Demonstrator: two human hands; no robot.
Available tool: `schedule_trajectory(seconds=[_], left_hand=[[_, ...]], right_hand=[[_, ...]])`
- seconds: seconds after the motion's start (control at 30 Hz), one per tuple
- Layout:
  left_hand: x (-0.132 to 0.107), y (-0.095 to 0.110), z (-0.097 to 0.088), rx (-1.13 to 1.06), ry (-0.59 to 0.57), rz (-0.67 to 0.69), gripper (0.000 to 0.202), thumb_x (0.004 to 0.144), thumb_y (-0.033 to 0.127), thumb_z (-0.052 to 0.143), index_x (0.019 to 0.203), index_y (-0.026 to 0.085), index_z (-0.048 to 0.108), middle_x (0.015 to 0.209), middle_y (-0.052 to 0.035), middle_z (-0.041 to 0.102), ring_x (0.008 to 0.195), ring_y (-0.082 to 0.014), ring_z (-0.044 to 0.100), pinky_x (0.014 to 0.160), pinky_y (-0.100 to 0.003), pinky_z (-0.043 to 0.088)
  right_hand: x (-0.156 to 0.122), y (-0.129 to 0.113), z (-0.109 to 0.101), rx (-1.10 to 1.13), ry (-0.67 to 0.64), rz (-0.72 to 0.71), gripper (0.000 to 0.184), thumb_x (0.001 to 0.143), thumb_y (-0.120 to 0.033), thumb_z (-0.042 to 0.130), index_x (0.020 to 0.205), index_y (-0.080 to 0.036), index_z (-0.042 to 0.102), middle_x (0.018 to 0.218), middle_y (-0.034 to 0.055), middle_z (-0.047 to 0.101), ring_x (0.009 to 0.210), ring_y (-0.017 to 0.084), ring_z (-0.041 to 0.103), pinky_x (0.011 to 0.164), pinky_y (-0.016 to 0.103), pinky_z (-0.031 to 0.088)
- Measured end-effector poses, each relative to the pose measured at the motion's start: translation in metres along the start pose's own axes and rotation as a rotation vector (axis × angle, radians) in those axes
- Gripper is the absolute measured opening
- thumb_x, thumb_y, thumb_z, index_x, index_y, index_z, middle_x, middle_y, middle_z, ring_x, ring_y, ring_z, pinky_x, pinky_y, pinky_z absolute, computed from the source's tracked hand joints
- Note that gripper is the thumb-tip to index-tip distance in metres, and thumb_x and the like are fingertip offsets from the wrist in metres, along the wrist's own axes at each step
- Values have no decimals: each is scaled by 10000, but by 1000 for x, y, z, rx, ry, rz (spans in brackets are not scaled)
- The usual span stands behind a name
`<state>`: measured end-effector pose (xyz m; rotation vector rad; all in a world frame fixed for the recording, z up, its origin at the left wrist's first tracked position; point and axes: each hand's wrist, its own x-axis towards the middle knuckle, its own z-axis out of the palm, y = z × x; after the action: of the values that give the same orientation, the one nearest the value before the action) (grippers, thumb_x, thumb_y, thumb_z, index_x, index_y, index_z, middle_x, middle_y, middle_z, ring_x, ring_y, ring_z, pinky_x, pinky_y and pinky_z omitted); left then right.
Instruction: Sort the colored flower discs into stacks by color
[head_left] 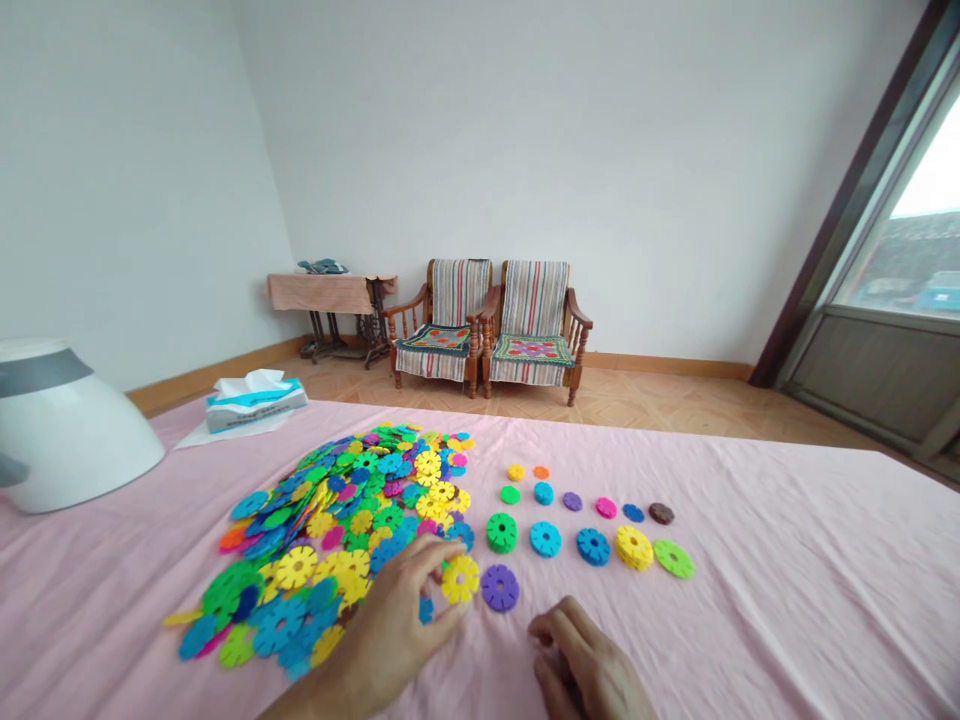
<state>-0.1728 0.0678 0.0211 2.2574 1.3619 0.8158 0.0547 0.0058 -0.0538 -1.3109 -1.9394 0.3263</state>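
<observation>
Between the thumb and forefinger of my left hand (401, 610) is a yellow notched plastic disc (460, 580), held by its edge. A purple notched disc (500, 588) lies flat on the cloth just right of it. My right hand (589, 665) rests low over the cloth, loosely curled with a gap between thumb and fingers, and no piece shows in it. Behind my left hand spreads a large heap of mixed discs (360, 500). Beyond the purple disc are small stacks, among them green (502, 533), light blue (545, 539), blue (593, 546), yellow (634, 548) and lime (673, 559).
Smaller discs form rows farther back, including a pink one (606, 508) and a brown one (661, 513). A tissue box (255, 402) and a white and grey appliance (71, 430) stand left on the pink tablecloth (787, 560). Two wooden armchairs (534, 310) stand beyond the table.
</observation>
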Motion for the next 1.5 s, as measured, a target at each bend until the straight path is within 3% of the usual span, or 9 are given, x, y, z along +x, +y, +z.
schedule_trajectory(seconds=[0.07,0.2,0.4,0.53,0.7,0.83,0.93,1.17,1.5], left_hand=[[-7,15,9,-71,-28,-32,512,684,135,654,1179,255,603,1032,-36,697,827,-184,659,770,-298,551],[-14,31,23,-149,-47,56,409,670,83,648,1043,248,614,933,-6,706,756,-150,657,686,-230,557],[-24,15,40,-60,76,359,553,716,108,647,1216,287,492,1051,-43,690,880,-193,674,786,-266,574],[-25,5,48,-36,48,559,569,775,113,556,1308,264,429,1103,-82,678,1017,-227,653,876,-301,555],[-27,7,51,-33,57,583,462,838,98,460,1281,231,467,1072,-106,681,1023,-213,651,889,-300,546],[-27,4,47,25,94,596,574,810,161,576,1350,248,403,1148,-103,666,1074,-236,635,915,-310,536],[-25,3,41,43,218,476,620,790,220,654,1348,274,390,1176,-88,659,1075,-233,636,918,-307,535],[-13,2,26,-188,398,88,296,885,332,536,1166,241,532,1018,-69,702,889,-206,689,774,-312,577],[-3,-16,17,-433,434,-123,378,860,415,543,1165,194,514,997,-85,680,940,-227,669,809,-346,561]], right_hand=[[-1,-2,0,47,41,17,206,832,-188,482,1020,-224,560,874,36,607,584,114,590,559,199,487],[-1,-9,4,177,148,-1,250,891,-280,452,1114,-235,555,952,60,618,609,114,600,561,211,487],[1,-16,14,440,168,335,357,878,-531,471,963,-199,574,729,26,624,452,83,460,419,191,344],[2,-13,19,645,91,474,472,801,-657,504,804,-188,553,601,-20,533,426,61,365,400,183,234],[2,-17,17,787,15,520,495,735,-680,573,722,-190,500,513,-73,403,420,46,288,410,183,184],[12,-23,-1,831,12,558,504,707,-691,592,690,-203,468,516,-73,417,411,53,343,400,174,244],[25,-14,-31,686,70,562,464,711,-655,604,701,-199,519,542,-58,455,437,80,423,421,193,338],[40,54,-97,328,336,608,365,703,-537,597,742,-175,625,523,-28,531,464,133,527,464,248,408],[34,82,-105,145,413,704,318,681,-486,581,682,-176,652,451,4,574,410,149,551,417,242,380]])
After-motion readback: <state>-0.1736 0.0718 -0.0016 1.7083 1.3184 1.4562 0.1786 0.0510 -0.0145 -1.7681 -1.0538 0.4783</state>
